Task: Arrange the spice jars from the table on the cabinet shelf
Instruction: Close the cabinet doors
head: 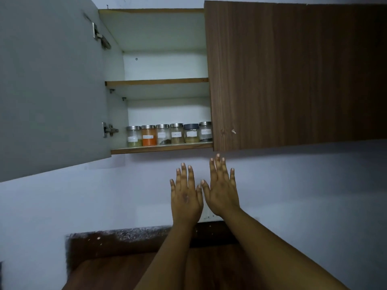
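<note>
Bottom cabinet shelf (161,147) carries 6 spice jars (169,133) upright in 1 row, side by side, labels outward.

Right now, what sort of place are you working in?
Probably a home kitchen: an open wall cabinet holds a row of labelled spice jars on its bottom shelf, above a speckled stone counter edge.

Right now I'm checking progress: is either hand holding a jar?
No: the left hand and right hand are both raised with straight fingers and hold nothing, below the jars on the shelf.
</note>
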Motion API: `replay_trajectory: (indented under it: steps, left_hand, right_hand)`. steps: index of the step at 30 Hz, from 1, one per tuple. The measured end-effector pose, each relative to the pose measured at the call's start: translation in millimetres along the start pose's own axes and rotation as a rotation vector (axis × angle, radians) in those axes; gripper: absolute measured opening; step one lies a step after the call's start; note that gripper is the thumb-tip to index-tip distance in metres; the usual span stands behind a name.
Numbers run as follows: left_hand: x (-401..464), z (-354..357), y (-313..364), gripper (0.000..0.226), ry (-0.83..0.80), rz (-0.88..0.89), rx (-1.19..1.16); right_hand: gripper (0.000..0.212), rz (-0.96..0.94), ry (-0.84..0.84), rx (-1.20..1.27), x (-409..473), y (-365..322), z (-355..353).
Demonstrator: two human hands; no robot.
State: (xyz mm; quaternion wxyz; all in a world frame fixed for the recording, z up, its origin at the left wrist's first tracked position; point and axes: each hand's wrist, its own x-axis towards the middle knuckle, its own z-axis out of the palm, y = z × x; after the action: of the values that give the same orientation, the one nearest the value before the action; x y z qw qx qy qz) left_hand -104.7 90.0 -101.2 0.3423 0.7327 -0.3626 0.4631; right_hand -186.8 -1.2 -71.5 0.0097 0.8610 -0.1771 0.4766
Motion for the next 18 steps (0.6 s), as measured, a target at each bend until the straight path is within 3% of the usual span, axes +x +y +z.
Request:
replay_trajectory:
  steps: [7, 18]
  left_hand:
    - [-20, -126, -14, 0.061, 0.091, -0.094, -0.006]
    - [26, -314, -122, 0.062, 0.340, 0.024, 0.173]
  right_hand:
    - [0.062, -0.067, 0.061, 0.123, -32, -110, -63]
    - [0.058, -0.158, 0.219, 0.355, -4, -317, -111]
